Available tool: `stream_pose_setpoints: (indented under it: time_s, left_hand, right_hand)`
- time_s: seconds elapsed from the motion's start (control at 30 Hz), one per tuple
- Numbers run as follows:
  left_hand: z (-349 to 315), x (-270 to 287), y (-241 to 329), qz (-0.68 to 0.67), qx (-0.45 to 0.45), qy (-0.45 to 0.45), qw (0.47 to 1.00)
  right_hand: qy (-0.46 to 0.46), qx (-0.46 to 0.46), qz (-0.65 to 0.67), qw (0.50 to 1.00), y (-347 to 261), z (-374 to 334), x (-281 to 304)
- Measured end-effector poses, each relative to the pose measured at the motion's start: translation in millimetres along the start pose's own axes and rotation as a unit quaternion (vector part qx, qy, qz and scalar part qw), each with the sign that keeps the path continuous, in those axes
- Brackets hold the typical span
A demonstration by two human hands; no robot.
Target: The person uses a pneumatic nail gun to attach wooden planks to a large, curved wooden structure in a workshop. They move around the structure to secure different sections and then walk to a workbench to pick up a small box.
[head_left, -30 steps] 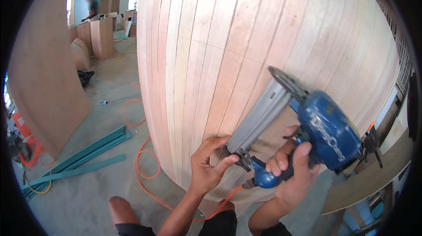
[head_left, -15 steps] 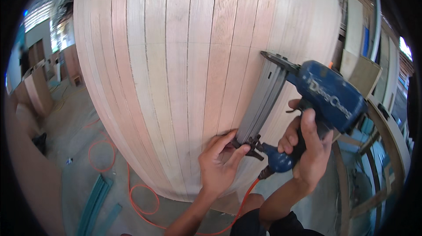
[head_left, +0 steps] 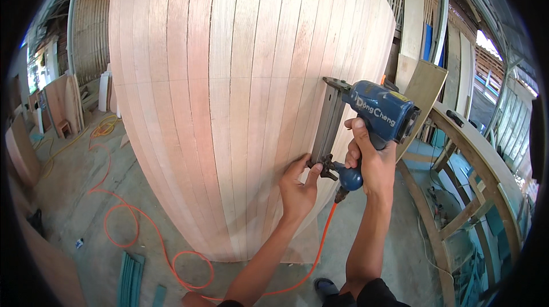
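Observation:
A blue pneumatic nail gun (head_left: 380,110) is in my right hand (head_left: 372,161), whose fingers wrap round its black grip. Its nose rests against or very near a large curved panel of narrow wooden strips (head_left: 240,135), close to a faint line across it. The grey magazine (head_left: 326,127) slants down from the nose along the panel. At the magazine's lower end, my left hand (head_left: 298,190) pinches the dark end piece between thumb and fingers. An orange air hose (head_left: 325,238) runs down from the fitting below the grip.
The hose loops over the concrete floor (head_left: 171,215) at left, near green strips (head_left: 131,278). At right stands a curved wooden frame (head_left: 480,152) with a plywood board (head_left: 423,101) beside it. Cut panels (head_left: 60,101) and a yellow hose (head_left: 106,126) lie farther back left.
The view has tilted up and backed off, showing more of the workshop. The nail gun appears smaller and farther left in the picture. Both hands keep their hold on it.

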State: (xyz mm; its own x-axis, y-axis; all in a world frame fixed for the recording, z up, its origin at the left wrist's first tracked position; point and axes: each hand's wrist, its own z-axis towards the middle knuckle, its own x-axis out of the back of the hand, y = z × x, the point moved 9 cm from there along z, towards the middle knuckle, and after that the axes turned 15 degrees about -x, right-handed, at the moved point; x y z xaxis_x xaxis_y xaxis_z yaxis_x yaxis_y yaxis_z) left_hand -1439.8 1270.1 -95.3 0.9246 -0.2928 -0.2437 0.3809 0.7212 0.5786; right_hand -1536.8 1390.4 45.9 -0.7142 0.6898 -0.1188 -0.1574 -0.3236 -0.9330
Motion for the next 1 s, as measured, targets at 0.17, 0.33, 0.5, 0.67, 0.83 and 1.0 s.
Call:
stream_pose_setpoints:
  time_s: [0.17, 0.33, 0.5, 0.67, 0.83, 1.0]
  left_hand:
    - [-4.2, -3.7, 8.0, 0.039, -0.016, 0.023, 0.999]
    - [-3.1, -1.8, 21.0, 0.093, -0.052, 0.009, 0.994]
    - [-7.0, -6.5, 9.0, 0.042, -0.002, 0.008, 0.999]
    - [-3.4, -5.0, 8.2, 0.069, -0.008, -0.006, 0.998]
    - [-3.8, -9.8, 8.6, 0.057, -0.007, -0.003, 0.998]
    - [-6.1, -6.2, 0.8, 0.051, 0.048, 0.007, 0.998]
  right_hand:
    - [0.005, -0.014, 0.012, 1.000, 5.2, -0.2, -0.3]
    - [0.008, -0.022, 0.017, 1.000, 4.4, -1.6, -1.1]
    - [0.018, -0.024, 0.020, 0.999, 7.1, -1.7, 0.9]
    - [0.005, -0.038, 0.027, 0.999, 6.8, 1.8, 1.0]
    - [0.008, -0.036, 0.025, 0.999, 8.5, 2.8, 4.9]
    - [0.001, -0.018, 0.031, 0.999, 11.2, -0.9, -1.4]
